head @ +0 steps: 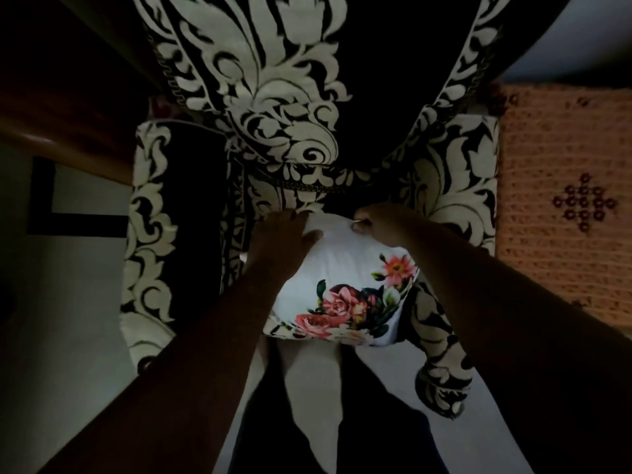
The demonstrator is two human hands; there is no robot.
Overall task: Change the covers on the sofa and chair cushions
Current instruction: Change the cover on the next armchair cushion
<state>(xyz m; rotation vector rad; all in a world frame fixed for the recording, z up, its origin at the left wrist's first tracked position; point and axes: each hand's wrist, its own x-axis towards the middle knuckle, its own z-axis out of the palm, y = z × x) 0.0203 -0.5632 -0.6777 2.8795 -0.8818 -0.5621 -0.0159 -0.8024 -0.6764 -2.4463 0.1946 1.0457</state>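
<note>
A white cushion with flowers (345, 289) is being held on the seat of the black and cream armchair (273, 107), right at the front edge, close to the person's legs. The top of the cushion is being pressed by the left hand (282, 234), with the fingers laid over the cloth and only a little bent, so nothing is being pinched there. A small shiny thing, most likely the zip pull, is being pinched at the top edge by the right hand (372, 222), with finger and thumb tight together on it. It is too dark for the zip itself to be seen. The cover is probably being zipped shut or open, and which one cannot be told. The zip could be getting stuck if loose cloth is being caught in its teeth, since the cloth looks puffy there. The pull could be slipping out if it is being tugged too hard. The cushion could be sliding off the front edge of the seat if it is being pushed too much. A woven orange mat (561, 200) is lying beside the chair
</note>
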